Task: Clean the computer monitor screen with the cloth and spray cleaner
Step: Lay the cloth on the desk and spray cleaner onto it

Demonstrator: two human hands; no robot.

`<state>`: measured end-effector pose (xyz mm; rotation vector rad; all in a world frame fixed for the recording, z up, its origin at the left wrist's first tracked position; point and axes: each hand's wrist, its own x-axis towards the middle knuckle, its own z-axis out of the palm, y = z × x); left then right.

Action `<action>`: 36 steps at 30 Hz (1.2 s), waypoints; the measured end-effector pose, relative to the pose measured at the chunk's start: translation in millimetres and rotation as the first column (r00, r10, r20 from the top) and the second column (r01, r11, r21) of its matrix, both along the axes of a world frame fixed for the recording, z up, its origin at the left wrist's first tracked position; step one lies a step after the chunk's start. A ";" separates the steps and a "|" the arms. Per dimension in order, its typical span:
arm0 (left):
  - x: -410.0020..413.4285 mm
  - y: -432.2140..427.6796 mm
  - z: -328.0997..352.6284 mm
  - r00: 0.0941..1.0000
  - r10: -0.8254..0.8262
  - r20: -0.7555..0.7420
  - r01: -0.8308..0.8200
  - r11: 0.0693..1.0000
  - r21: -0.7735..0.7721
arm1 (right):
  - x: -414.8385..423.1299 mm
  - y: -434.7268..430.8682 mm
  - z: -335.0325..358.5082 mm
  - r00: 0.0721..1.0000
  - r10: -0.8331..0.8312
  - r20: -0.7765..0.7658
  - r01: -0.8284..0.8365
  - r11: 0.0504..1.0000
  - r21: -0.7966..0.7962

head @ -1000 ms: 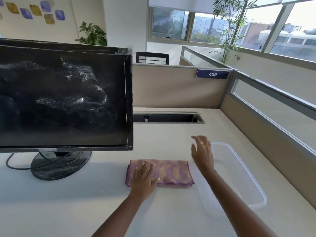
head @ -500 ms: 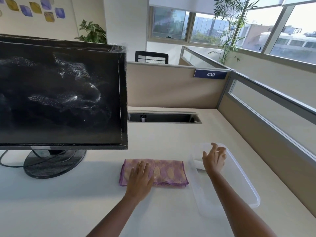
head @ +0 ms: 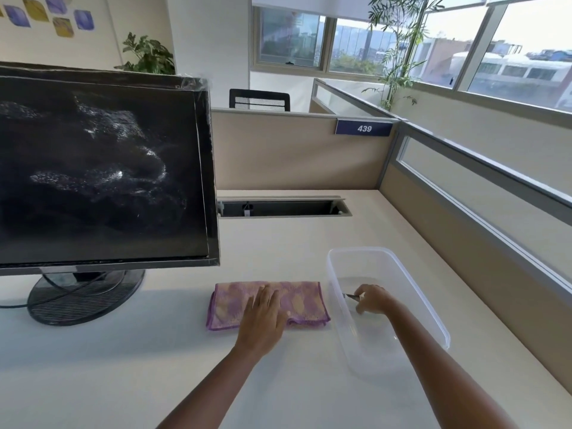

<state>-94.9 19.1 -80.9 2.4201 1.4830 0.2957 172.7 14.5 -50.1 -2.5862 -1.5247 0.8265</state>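
The black monitor point(head: 102, 168) stands at the left on a round base, its dark screen smeared with pale streaks and speckles. A folded purple and tan cloth point(head: 297, 297) lies flat on the desk in front of me. My left hand point(head: 263, 314) rests palm down on the cloth, fingers spread and not gripping it. My right hand point(head: 371, 300) is inside the clear plastic bin point(head: 411, 292) to the right of the cloth. Its fingers are curled on a small thin dark object point(head: 349, 295); I cannot tell what that object is. No spray bottle is visible.
The beige desk point(head: 154, 366) is bounded by partition walls behind and to the right. A cable slot point(head: 281, 207) opens at the back of the desk. Monitor cables point(head: 12, 305) trail off to the left of the base.
My right hand dropped from above the bin's near rim down into the bin and curled its fingers. The left hand stayed flat on the cloth.
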 end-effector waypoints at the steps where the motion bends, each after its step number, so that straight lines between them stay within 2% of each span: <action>1: 0.9 -1.1 2.3 1.000 -0.006 0.008 0.006 1.000 -0.006 | 0.8 -3.1 0.7 0.999 0.016 0.031 -0.016 1.000 -0.006; 6: 4.7 -3.9 16.1 0.998 -0.033 0.051 0.033 0.999 0.011 | 4.0 -18.9 7.2 1.000 0.023 0.020 -0.024 0.999 0.041; 12: 14.9 -3.8 42.6 0.988 -0.058 0.145 0.058 0.998 0.009 | -1.3 -30.1 43.3 0.990 -0.022 -0.141 0.072 0.930 0.361; 18: 28.1 -6.1 61.0 0.953 -0.101 0.286 0.100 0.995 0.019 | -17.0 -32.3 84.4 0.992 0.006 -0.124 0.064 0.832 0.552; 22: 31.6 -7.1 69.8 0.902 -0.135 0.410 0.136 0.990 0.026 | -31.7 -34.4 112.9 0.993 0.093 -0.079 -0.007 0.690 0.724; 25: 31.0 -2.5 78.9 0.851 -0.177 0.494 0.183 0.982 0.037 | -47.9 -36.6 132.8 0.978 0.189 -0.089 -0.051 0.631 0.774; 30: 25.1 0.6 89.1 0.705 -0.120 0.699 0.320 0.933 -0.162 | -80.7 -32.9 147.7 0.904 0.331 -0.270 0.023 0.594 0.804; 33: 17.8 2.2 88.4 0.642 -0.072 0.764 0.308 0.936 -0.171 | -101.2 -25.5 146.5 0.862 0.371 -0.345 0.071 0.587 0.806; 36: 9.4 4.7 88.8 0.592 0.025 0.806 0.294 0.924 -0.244 | -119.5 -15.3 142.1 0.849 0.366 -0.381 0.116 0.576 0.809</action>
